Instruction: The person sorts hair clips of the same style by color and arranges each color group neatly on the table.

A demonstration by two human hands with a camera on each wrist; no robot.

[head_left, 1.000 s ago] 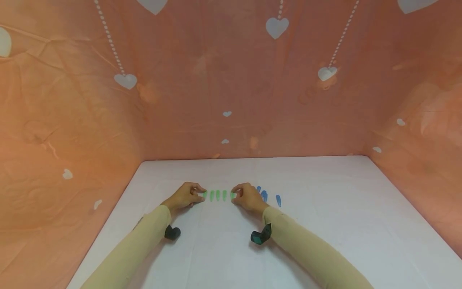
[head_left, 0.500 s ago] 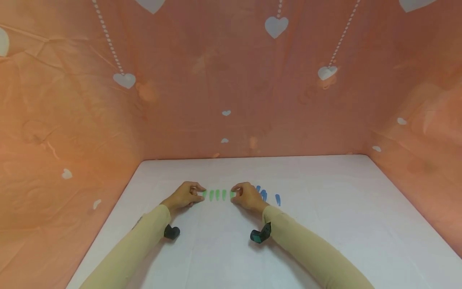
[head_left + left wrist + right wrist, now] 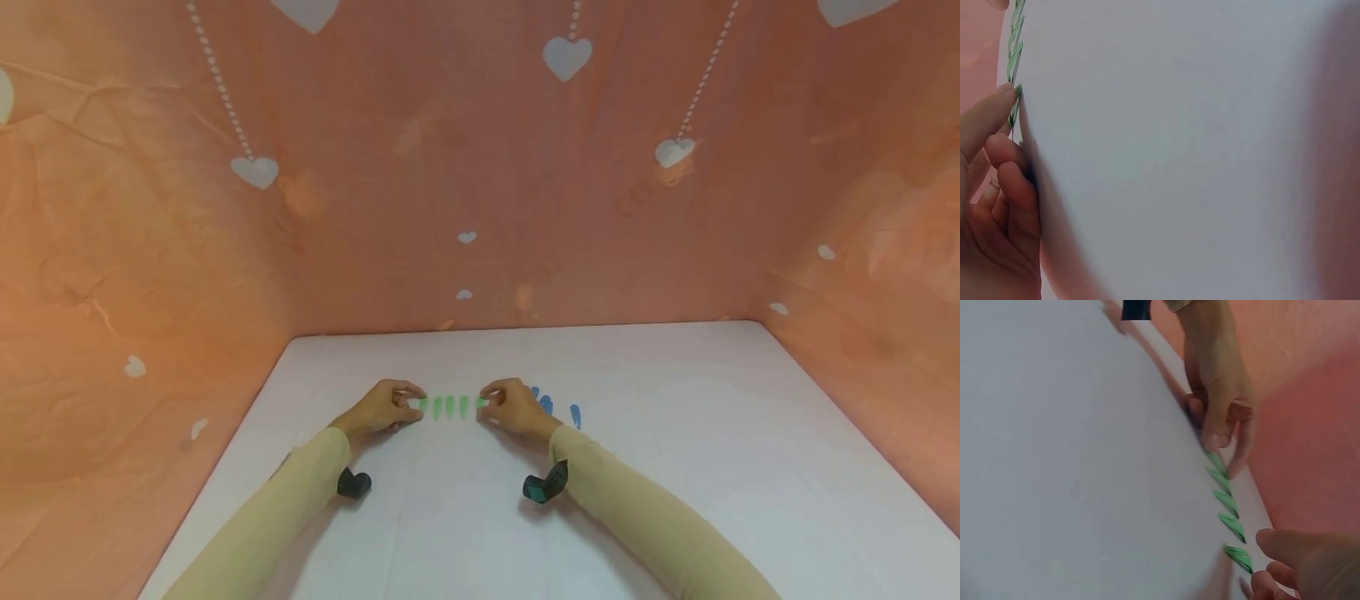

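Observation:
Several green teardrop-shaped pieces (image 3: 450, 407) lie side by side in a row on the white table (image 3: 457, 533). At the row's left end, my left hand (image 3: 381, 408) pinches the outermost green piece (image 3: 423, 406) between thumb and index finger, set at its two tips. The left wrist view shows a fingertip right on that piece (image 3: 1017, 103). My right hand (image 3: 519, 410) holds the right end piece (image 3: 482, 402) in the same way, thumb at the near tip and index finger at the far one. In the right wrist view, this end piece (image 3: 1239, 557) sits just beside the fingertips.
Blue teardrop-shaped pieces (image 3: 546, 404) lie loosely grouped behind the right hand, and a single blue one (image 3: 575, 416) rests farther right. An orange sheet with white hearts (image 3: 480, 167) rises along the table's back and sides. Dark wrist cameras (image 3: 545, 483) stick out from both sleeves.
The head view has shifted very slightly. Both hands stay at the ends of the green row, with hardly any movement of the fingers.

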